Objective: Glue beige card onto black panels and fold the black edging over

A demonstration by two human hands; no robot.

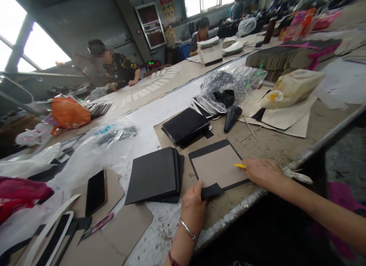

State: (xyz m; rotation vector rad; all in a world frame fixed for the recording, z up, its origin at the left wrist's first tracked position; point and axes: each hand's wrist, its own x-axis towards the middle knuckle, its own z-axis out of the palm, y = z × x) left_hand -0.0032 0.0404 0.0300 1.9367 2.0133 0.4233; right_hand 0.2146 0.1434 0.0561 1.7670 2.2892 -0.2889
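A flat panel point(217, 165) with a beige face and folded black edges lies on the worktable close to me. At its lower left corner, the fingers of my left hand point(194, 199) close on a black flap point(212, 191) that sticks out towards me. My right hand point(261, 170) rests over the panel's right edge, gripping a thin yellow tool point(239, 166) whose tip points left across the beige face. The rest of that tool is hidden in my fist. Left of the panel is a stack of dark grey panels point(153, 172); behind it sits a pile of black pieces point(185, 124).
A black bottle-like object point(232, 117) and thin sticks point(251, 128) lie beyond the panel. A stained plastic jug point(294, 88) rests on beige sheets at right. At left are a phone point(96, 191) and pink-handled snips point(101, 223). Two people sit across the table.
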